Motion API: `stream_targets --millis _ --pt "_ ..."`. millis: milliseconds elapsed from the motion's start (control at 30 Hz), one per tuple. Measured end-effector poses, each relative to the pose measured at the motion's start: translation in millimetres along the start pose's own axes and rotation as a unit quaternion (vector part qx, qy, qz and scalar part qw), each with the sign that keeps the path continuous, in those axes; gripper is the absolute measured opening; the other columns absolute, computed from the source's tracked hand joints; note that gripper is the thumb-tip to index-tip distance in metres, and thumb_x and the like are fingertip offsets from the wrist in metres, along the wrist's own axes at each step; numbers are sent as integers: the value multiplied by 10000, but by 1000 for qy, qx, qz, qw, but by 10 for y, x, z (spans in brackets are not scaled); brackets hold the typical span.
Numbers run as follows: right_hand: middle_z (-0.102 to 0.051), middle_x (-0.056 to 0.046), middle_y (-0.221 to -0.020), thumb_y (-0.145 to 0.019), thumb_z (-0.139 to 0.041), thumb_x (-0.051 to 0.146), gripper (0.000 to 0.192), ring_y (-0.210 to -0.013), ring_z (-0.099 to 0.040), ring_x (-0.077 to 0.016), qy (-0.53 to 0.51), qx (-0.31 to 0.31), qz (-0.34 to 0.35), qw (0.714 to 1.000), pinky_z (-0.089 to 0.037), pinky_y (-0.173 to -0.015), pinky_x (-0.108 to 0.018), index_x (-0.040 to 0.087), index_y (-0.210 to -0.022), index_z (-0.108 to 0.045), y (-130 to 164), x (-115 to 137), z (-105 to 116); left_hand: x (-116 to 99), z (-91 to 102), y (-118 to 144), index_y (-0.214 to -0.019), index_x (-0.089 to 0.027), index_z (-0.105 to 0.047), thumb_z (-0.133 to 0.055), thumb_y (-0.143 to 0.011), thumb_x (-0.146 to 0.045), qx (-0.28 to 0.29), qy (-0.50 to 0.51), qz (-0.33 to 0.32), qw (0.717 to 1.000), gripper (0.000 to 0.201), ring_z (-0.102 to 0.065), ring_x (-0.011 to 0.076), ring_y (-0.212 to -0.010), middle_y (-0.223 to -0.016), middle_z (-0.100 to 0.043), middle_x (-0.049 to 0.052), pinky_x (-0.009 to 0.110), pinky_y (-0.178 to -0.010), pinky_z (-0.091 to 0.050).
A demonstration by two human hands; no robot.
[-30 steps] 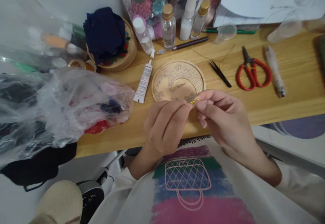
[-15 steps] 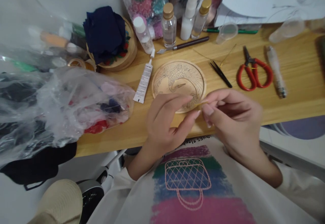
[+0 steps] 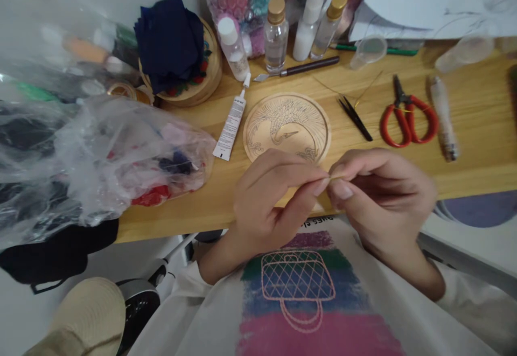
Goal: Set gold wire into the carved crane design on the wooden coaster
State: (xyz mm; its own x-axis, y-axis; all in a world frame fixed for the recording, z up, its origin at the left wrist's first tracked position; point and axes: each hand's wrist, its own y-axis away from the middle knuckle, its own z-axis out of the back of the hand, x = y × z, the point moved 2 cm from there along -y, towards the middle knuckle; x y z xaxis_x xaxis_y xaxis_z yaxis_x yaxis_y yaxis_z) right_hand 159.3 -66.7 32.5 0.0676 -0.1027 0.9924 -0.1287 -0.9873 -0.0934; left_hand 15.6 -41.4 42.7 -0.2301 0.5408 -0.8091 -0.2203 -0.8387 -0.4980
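- A wooden tabletop [image 3: 464,178] stretches across the view, and both hands are raised at its near edge, in front of the person's white garment [image 3: 202,318]
- The forearms come in from the lower corners out of pale sleeves, the left one slanting up to the right, the right one up to the left, so that the hands meet a little right of centre
- The right hand [image 3: 391,216] is turned with its shadowed hollow showing; index finger and thumb press together at the tips in a narrow pinch on a thin gold strand, while the other fingers curl in behind
- The left hand [image 3: 270,200] shows its back, wrist bent slightly, index finger reaching out long to the right and thumb rising from below; their tips close on the strand's left end, with a rounded gap between finger and thumb further back
- A round wooden disc [image 3: 288,124] drawn with a long-billed bird lies flat just beyond the hands, its near rim hidden by the left one
- Red-handled pliers [image 3: 402,99] lie beyond the right hand, dark tweezers [image 3: 356,119] to their left
- The gold strand [image 3: 336,178], smallest of all, bridges the two sets of fingertips, nearly level, above the table
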Motion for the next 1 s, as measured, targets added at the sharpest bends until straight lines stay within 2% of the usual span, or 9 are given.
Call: stream_targets --millis 167,467,633,833,1000 --pt "-665 25 -732 -810 -709 99 134 -527 -523 -65 -14 -3 31 999 -492 -525 -230 212 -884 -715 6 -22 -6 -10 -23 17 -872 -205 -674 -638 -865 -75 -23 53 32 998 135 -668 120 -753 -800 -723 -11 276 -703 -594" --pt "-649 13 -748 -831 -689 81 144 -561 -540 -69 -22 4 50 998 -466 -515 -228 192 -922 -700 13 -45 -17 -30 -7 31 -879 -254 -647 -627 -893 -142 -10 30 55 998 114 -672 125 -735 -826 -722 -28 291 -643 -596" --pt "-642 12 -764 -835 -678 71 162 -601 -560 -83 -25 11 60 998 -466 -525 -246 193 -941 -692 15 -59 -21 -20 -12 37 -881 -240 -650 -635 -879 -112 -23 41 46 998 129 -680 132 -740 -822 -723 -19 288 -641 -597" --pt "-630 20 -778 -833 -666 48 188 -623 -558 -82 -28 20 59 998 -444 -520 -252 193 -953 -679 18 -52 -28 -18 -14 35 -852 -256 -638 -636 -902 -192 -21 20 61 998 82 -681 121 -720 -818 -723 -33 270 -614 -585" --pt "-625 20 -775 -836 -666 56 189 -620 -554 -91 -29 20 61 998 -444 -517 -264 200 -957 -681 16 -59 -36 -8 -11 28 -850 -250 -642 -625 -906 -175 -21 30 55 998 95 -676 121 -718 -816 -722 -29 273 -615 -580"
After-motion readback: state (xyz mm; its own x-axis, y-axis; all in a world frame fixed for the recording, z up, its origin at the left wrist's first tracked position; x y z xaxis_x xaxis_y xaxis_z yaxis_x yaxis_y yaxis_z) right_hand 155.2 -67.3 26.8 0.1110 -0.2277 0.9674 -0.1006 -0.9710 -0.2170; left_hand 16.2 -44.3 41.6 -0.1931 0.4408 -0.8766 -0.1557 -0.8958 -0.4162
